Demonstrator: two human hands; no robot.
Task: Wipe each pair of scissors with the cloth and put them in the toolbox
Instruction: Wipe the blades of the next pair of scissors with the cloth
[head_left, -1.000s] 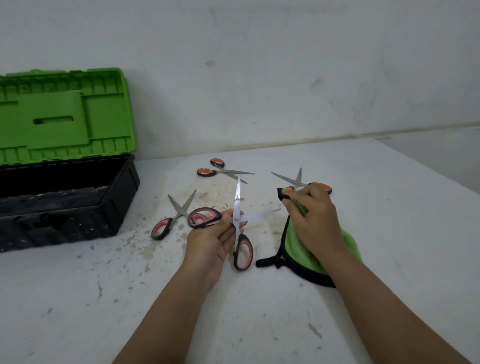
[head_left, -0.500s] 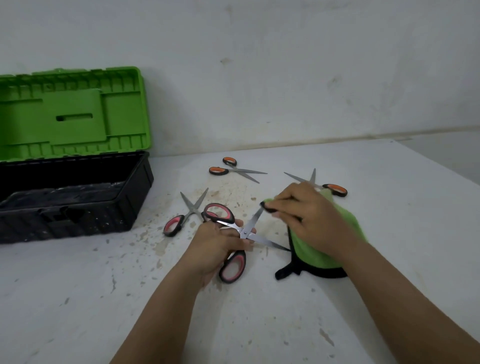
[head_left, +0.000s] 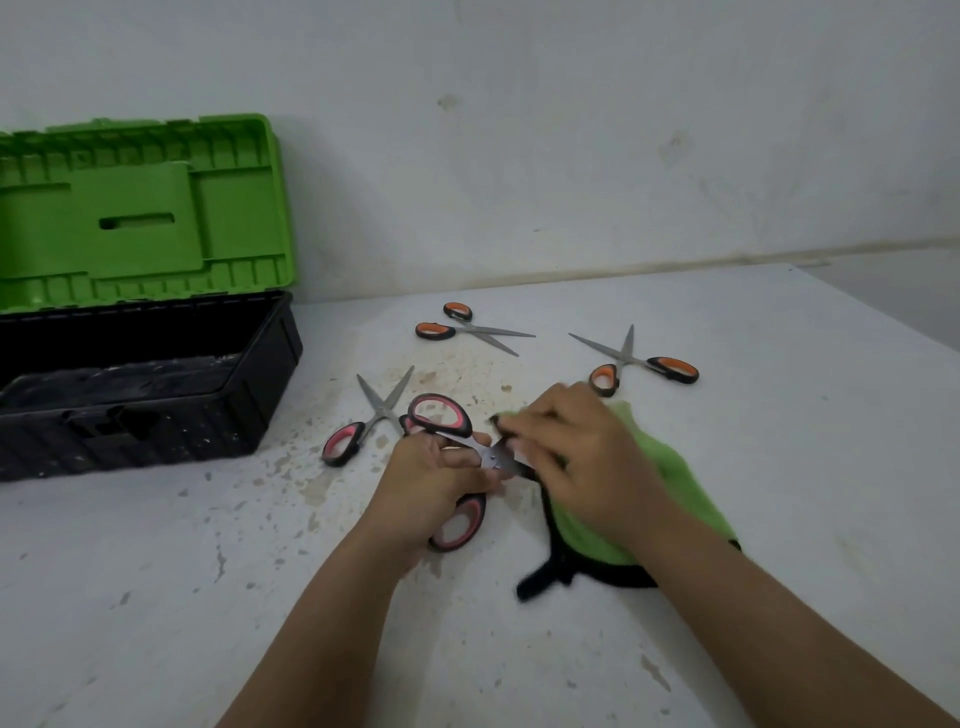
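Four pairs of scissors in view, so we go big to small: white stained table (head_left: 779, 467) fills the frame, and on its far left sits the toolbox (head_left: 156, 395), black tub with the green lid (head_left: 140, 208) stood open against the wall; we can't make out any scissors inside it. Next the green cloth (head_left: 670, 467) with black trim, bunched on the table right of centre, mostly under our right hand (head_left: 582, 457). That hand is closed around the cloth and pressing it onto the blades; the fingers are blurred. Our left hand (head_left: 431, 483) is curled around the pink-handled scissors (head_left: 441, 415) near the pivot, handles spread apart, one loop above the hand and one below it. Its blades are hidden under the cloth and right hand. Loose on the table: a second pink pair (head_left: 363, 421) lying open just left of the held pair, an orange pair (head_left: 467, 330) further back near the wall, and another orange pair (head_left: 639, 361) just beyond the cloth, open.
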